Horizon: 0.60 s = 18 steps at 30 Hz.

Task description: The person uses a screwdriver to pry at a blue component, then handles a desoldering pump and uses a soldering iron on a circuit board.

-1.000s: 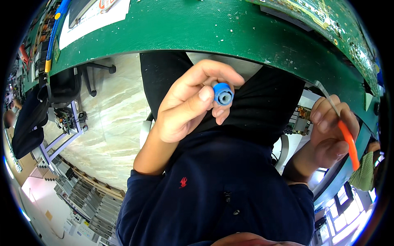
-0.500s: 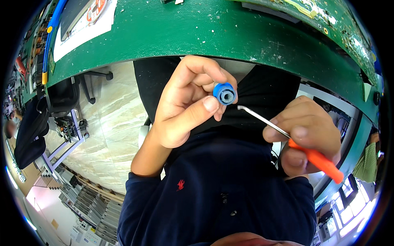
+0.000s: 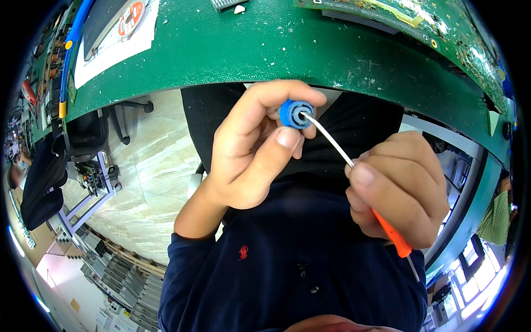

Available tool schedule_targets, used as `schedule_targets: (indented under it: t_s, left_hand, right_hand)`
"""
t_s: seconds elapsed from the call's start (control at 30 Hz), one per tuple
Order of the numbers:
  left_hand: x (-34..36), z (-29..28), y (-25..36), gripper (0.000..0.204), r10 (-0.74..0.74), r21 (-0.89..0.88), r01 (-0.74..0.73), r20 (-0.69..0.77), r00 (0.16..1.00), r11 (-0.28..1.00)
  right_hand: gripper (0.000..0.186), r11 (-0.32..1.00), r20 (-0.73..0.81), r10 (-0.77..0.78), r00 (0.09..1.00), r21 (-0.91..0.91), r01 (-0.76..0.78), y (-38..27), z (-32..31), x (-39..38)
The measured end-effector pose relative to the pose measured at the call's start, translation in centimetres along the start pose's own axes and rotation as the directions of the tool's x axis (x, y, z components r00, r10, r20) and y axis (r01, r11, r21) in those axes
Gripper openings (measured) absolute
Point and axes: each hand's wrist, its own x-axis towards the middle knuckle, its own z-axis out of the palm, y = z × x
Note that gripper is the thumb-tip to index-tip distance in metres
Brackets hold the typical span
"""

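Note:
My left hand (image 3: 251, 146) grips a small blue cylindrical part (image 3: 289, 113) between thumb and curled fingers. Its open end, with a ringed grey inside, is turned toward the right. In my right hand (image 3: 401, 188) is a thin metal pick (image 3: 333, 143) with an orange handle (image 3: 395, 235). The tip of the pick is at the hollow middle of the blue part; how deep it reaches is hidden. A thin metal rod sticks out past the rear of the handle. Both hands are held above my lap, just short of the bench edge.
The green bench (image 3: 249, 55) runs across the top. On it are a large circuit board (image 3: 442, 44) at the right, a white sheet (image 3: 116, 61) at the left and a grey ribbed piece (image 3: 228, 4). An office chair (image 3: 86, 133) stands at the left.
My right hand has moved left and turned the pick, bringing its tip from beside the blue part to its hollow. My left hand has tilted the part and shifted it slightly up and left.

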Motion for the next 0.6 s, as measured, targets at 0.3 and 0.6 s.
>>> schedule_targets:
  t_s: [0.3, 0.6]
  left_hand:
    - [0.9, -0.6, 0.3, 0.03, 0.346, 0.388, -0.362, 0.113, 0.932, 0.848]
    - [1.9, -0.8, 0.2, 0.045, 0.44, 0.495, -0.441, 0.125, 0.889, 0.749]
  right_hand:
    - [0.053, 0.998, 0.083, -0.051, 0.995, -0.017, 0.053, -0.2, -0.6, 1.6]
    - [0.048, 0.994, 0.132, 0.106, 0.986, 0.024, -0.11, 0.4, -2.2, 1.0]
